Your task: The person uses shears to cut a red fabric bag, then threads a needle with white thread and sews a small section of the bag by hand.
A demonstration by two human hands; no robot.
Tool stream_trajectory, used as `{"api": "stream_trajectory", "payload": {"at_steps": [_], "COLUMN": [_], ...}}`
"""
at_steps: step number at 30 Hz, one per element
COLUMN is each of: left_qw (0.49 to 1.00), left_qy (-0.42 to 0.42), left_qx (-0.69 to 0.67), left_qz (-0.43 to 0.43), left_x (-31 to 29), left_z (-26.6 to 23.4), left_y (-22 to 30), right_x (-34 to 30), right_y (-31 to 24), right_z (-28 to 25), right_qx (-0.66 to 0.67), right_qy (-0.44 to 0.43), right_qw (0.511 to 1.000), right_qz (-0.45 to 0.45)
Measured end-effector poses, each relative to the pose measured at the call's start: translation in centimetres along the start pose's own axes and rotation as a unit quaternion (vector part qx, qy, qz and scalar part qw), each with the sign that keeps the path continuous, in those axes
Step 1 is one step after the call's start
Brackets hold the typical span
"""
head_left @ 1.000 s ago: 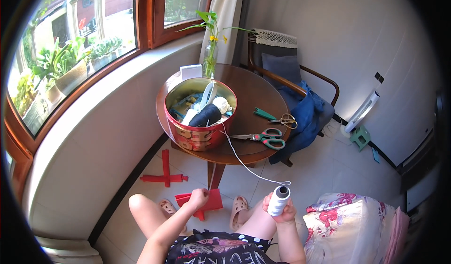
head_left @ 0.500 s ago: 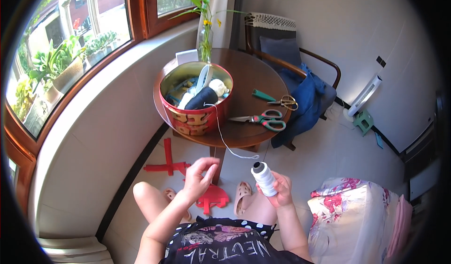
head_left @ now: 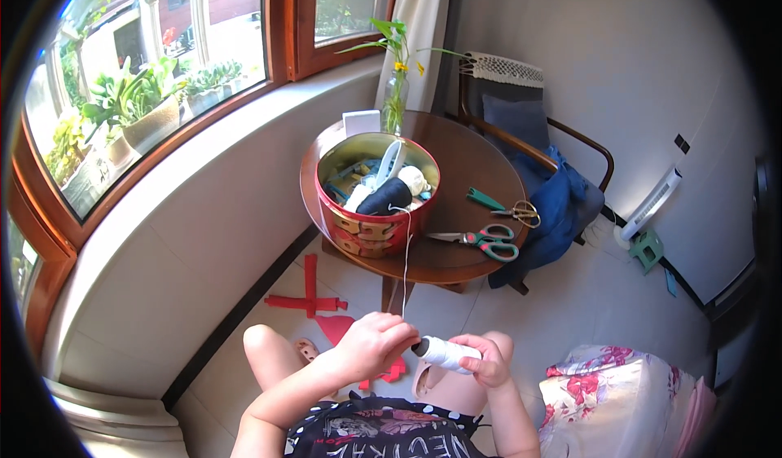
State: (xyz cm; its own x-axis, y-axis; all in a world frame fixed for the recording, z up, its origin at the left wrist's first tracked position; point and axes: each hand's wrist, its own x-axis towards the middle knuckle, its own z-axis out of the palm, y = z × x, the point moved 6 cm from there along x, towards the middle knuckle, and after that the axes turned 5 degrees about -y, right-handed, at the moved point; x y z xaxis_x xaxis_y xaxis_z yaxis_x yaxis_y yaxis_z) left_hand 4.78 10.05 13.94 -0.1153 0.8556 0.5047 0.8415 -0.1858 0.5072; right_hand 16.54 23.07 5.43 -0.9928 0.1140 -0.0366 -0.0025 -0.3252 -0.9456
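Observation:
My right hand (head_left: 489,361) is wrapped round the lower end of a white thread spool (head_left: 446,354), which lies tilted with its dark core end toward the left. My left hand (head_left: 377,343) is closed in a pinch at that core end. A white thread (head_left: 406,272) hangs from the red round tin (head_left: 371,238) on the table down to the left fingertips; its end is hidden there. Inside the tin sit a dark thread spool (head_left: 386,198), a white ball of yarn (head_left: 412,181) and a pale-blue looped handle (head_left: 391,162).
On the round wooden table (head_left: 456,264) lie green-handled scissors (head_left: 481,240), small gold-handled scissors (head_left: 521,213) and a vase (head_left: 395,103). Red pieces (head_left: 309,301) lie on the floor. An armchair (head_left: 515,91) with blue cloth (head_left: 558,193) stands behind; a floral-covered seat (head_left: 611,397) is at right.
My left hand has moved right to the spool's core end. The spool has tipped over toward the left, and the thread that hung loose now runs down to my left fingers. The view has shifted.

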Motion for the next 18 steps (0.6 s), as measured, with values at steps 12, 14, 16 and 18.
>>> {"api": "stream_trajectory", "payload": {"at_steps": [12, 14, 16, 18], "left_qw": [0.991, 0.987, 0.988, 0.984], "left_qy": [0.091, 0.157, 0.138, 0.038], "left_qx": [-0.045, -0.020, -0.069, -0.150], "left_qz": [-0.089, 0.008, -0.006, -0.086], "left_x": [-2.0, -1.9, -2.1, -2.7], "left_z": [-2.1, -3.0, -2.6, -1.6], "left_y": [-1.6, -0.8, -1.3, -1.9], "right_x": [2.3, 2.4, 2.8, 3.0], "right_y": [-0.6, -0.9, -0.9, -1.0], "right_z": [1.4, 2.5, 3.5, 4.5], "right_qx": [-0.029, -0.162, -0.199, -0.249], "right_qy": [-0.043, -0.085, -0.109, -0.140], "right_qw": [0.998, 0.983, 0.974, 0.958], "right_qz": [0.038, 0.021, 0.024, 0.025]}}
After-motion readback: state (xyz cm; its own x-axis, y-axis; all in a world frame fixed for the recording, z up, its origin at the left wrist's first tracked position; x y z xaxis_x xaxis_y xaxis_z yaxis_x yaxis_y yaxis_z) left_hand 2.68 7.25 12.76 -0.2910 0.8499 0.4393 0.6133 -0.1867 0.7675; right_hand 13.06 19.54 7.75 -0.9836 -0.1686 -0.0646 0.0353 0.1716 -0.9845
